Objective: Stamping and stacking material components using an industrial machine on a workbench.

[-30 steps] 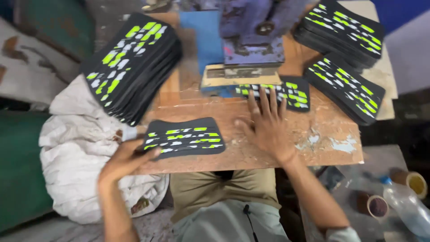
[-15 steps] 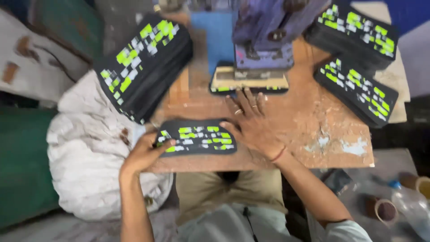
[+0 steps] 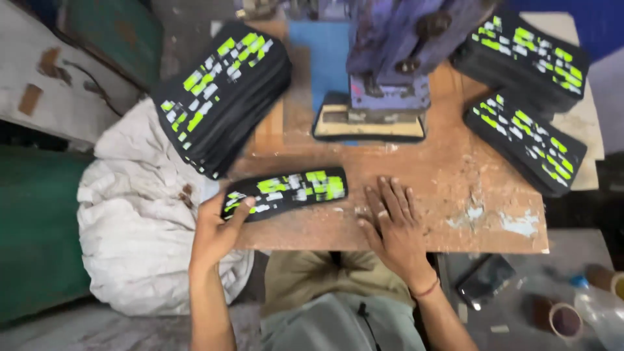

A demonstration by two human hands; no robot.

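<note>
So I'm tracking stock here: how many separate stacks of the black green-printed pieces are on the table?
3: a tall stack at the back left and two stacks at the right, one farther back, one nearer. More may be hidden behind the purple press.

We see a worn wooden desk (image 3: pixel 448 175), its brown top scratched and flecked with pale patches near the right front corner. On it lie a black sole piece with green and white marks (image 3: pixel 286 192) near the front left edge, a tall leaning stack of the same pieces (image 3: pixel 224 97) at the left, and two lower stacks (image 3: pixel 526 140) (image 3: pixel 523 55) at the right (one behind the other). A purple press (image 3: pixel 390 71) stands at the middle back on a blue sheet (image 3: pixel 322 55). A flat right hand (image 3: pixel 393 227) rests on the top near the front.
</note>
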